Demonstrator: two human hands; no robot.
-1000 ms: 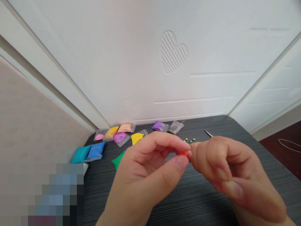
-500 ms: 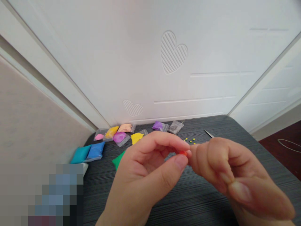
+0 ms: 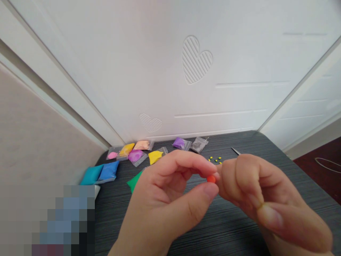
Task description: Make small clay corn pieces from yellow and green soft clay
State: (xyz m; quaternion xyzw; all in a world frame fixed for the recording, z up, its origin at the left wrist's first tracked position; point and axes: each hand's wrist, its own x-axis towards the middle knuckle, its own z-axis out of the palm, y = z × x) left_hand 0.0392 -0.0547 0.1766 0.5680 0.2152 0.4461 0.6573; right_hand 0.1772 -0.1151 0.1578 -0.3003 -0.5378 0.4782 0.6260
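My left hand [image 3: 170,199] is curved around a small orange-red ball of clay [image 3: 211,179], which shows between the thumb and fingertips. My right hand [image 3: 266,199] is closed in a pinch, thumb tip against the index finger. A trace of yellow shows at that pinch, too small to name. The knuckles of the right hand meet the left fingertips beside the ball. Behind the hands, several tiny yellow-and-green pieces [image 3: 216,160] lie on the dark table [image 3: 202,227].
A pointed metal blade [image 3: 235,151] lies partly behind my right hand. Along the back are clay packets: purple [image 3: 179,143], grey [image 3: 199,144], yellow [image 3: 155,156], magenta [image 3: 135,155] and peach [image 3: 142,144]. Blue [image 3: 108,171], teal [image 3: 92,174] and green [image 3: 134,181] packets lie at left. A white panel [image 3: 160,71] rises behind.
My left thumb has moved slightly down and right, away from the index finger, so more of the orange-red ball shows. My right hand keeps its pinch and has barely shifted.
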